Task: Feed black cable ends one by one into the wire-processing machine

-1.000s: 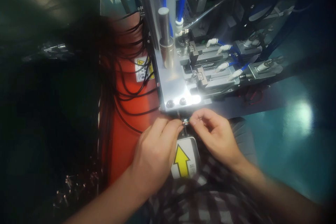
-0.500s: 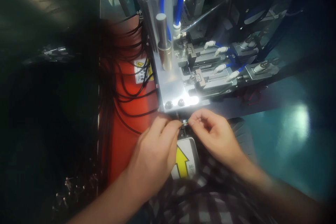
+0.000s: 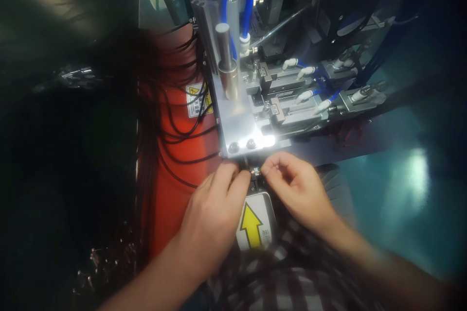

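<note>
Just below centre frame, a tiny shiny part (image 3: 256,172) seems pinched by left hand (image 3: 213,201) and right hand (image 3: 299,192), so steadiness is likely needed next.

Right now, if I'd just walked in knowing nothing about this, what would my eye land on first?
Probably the left hand and right hand, their fingertips close together at a small shiny part near the centre. Just below it, a bold yellow arrow points up the picture. The red surface on the left, crossed by black cables, and the vivid blue tubes at the top also stand out.
</note>
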Demonstrator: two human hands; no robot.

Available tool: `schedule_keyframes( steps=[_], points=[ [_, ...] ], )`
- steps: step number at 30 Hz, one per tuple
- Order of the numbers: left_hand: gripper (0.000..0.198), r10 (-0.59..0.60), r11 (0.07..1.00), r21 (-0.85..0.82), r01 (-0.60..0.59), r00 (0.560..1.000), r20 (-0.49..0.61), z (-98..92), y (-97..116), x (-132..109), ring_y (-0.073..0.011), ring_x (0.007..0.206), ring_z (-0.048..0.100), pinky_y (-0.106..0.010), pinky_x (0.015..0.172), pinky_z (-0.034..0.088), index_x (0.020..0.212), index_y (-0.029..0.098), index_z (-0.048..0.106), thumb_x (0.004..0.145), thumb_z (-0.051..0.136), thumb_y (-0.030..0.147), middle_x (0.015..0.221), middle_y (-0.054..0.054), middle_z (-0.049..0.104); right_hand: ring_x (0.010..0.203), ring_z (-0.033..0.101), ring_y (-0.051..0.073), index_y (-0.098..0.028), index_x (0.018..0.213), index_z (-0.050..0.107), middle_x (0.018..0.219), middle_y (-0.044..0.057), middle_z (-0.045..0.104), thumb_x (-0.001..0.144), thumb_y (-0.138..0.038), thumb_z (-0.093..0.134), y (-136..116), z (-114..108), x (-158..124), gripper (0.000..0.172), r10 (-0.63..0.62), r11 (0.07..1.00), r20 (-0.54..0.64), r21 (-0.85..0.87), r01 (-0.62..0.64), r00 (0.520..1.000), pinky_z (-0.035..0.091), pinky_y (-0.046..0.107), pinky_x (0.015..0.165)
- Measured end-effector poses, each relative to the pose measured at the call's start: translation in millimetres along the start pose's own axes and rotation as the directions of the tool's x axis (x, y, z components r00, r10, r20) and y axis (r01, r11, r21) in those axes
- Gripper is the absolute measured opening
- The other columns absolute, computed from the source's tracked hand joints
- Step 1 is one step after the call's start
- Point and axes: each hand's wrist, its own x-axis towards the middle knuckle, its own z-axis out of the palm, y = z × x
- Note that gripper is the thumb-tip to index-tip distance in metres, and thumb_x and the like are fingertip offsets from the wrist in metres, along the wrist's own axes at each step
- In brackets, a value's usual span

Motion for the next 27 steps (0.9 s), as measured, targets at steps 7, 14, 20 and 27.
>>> schedule_keyframes(
  steps=[7, 14, 20, 27],
  points=[
    [0.023, -0.021, 0.998, -0.060, 0.023, 0.999, 0.024, 1.1, 0, -1, -0.0226, 0.076, 0.064, -0.034, 0.064, 0.059, 0.101, 0.006, 0.064, 0.088, 0.045, 0.004, 0.087, -0.012, 0.063, 0.058, 0.047, 0.011, -0.017, 0.073, 0.058, 0.065, -0.003, 0.054, 0.082, -0.027, 0.059, -4, 0, 3, 0.013, 0.185, 0.976, 0.048, 0.111, -0.190, 0.982, 0.039, 0.024, 0.054],
    [0.021, -0.044, 0.996, -0.076, 0.044, 0.999, 0.006, 1.4, 1, -2, -0.0215, 0.075, 0.064, -0.033, 0.064, 0.059, 0.097, 0.010, 0.064, 0.090, 0.043, 0.008, 0.085, -0.010, 0.062, 0.043, 0.041, 0.008, -0.017, 0.074, 0.056, 0.050, -0.008, 0.046, 0.084, -0.033, 0.060, -3, -1, 5, 0.019, 0.235, 0.934, 0.121, 0.248, -0.258, 0.964, 0.032, 0.021, 0.044],
    [0.022, -0.051, 0.997, -0.062, 0.051, 0.999, -0.001, 2.3, 0, -2, -0.0210, 0.074, 0.065, -0.033, 0.063, 0.059, 0.099, 0.010, 0.063, 0.089, 0.044, 0.007, 0.085, -0.009, 0.063, 0.051, 0.045, 0.010, -0.019, 0.078, 0.055, 0.062, -0.004, 0.049, 0.087, -0.030, 0.059, 7, 4, 0, 0.015, 0.083, 0.970, 0.026, 0.228, -0.086, 0.996, 0.036, 0.022, 0.048],
    [0.022, -0.055, 0.996, -0.070, 0.055, 0.998, 0.012, 2.6, -1, -3, -0.0212, 0.076, 0.065, -0.034, 0.066, 0.059, 0.102, 0.011, 0.063, 0.088, 0.046, 0.007, 0.089, -0.009, 0.064, 0.061, 0.044, 0.012, -0.020, 0.080, 0.055, 0.071, -0.003, 0.048, 0.091, -0.021, 0.054, 14, 7, -1, 0.011, -0.119, 0.989, -0.054, 0.078, 0.123, 0.991, 0.038, 0.025, 0.056]
  ],
)
